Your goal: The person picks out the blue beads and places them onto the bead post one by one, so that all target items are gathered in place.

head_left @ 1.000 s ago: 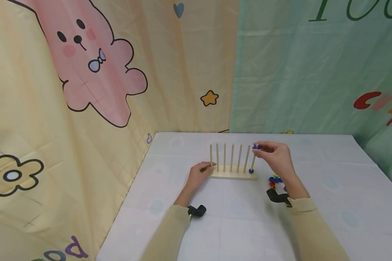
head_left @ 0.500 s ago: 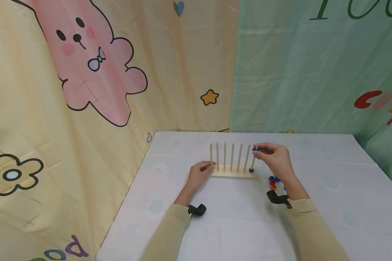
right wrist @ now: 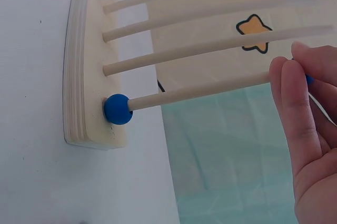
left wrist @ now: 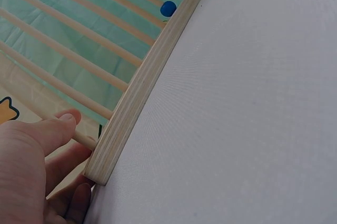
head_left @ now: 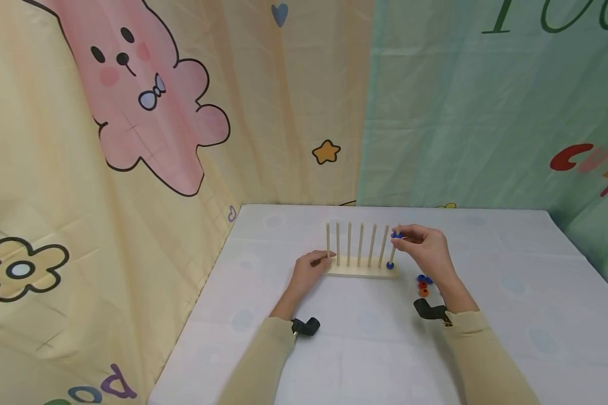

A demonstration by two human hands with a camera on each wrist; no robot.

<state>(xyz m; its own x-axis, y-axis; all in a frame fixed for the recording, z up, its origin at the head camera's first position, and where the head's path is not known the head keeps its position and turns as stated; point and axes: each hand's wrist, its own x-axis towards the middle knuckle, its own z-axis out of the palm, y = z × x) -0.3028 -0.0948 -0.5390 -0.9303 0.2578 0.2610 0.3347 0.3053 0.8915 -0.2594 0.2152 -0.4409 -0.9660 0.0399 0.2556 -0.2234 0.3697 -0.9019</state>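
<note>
A wooden peg rack (head_left: 360,271) with a row of upright pegs stands on the table. My left hand (head_left: 305,275) grips its left end, thumb and fingers about the foot of the end peg (left wrist: 84,140). One blue bead (right wrist: 117,109) sits at the bottom of the rightmost peg. Near the top of that same peg, my right hand (head_left: 428,250) pinches a second blue bead (head_left: 396,235), which is threaded on the peg. In the right wrist view the fingers mostly cover this upper bead. The other pegs carry no beads.
Loose blue, red and orange beads (head_left: 423,286) lie on the white-covered table (head_left: 365,349), right of the rack beside my right forearm. Part of the pile may be hidden by that arm. Printed curtains (head_left: 294,101) hang behind and left of the table.
My right hand has moved slightly down along the rightmost peg with the pinched blue bead. The left hand and the rack have stayed in place.
</note>
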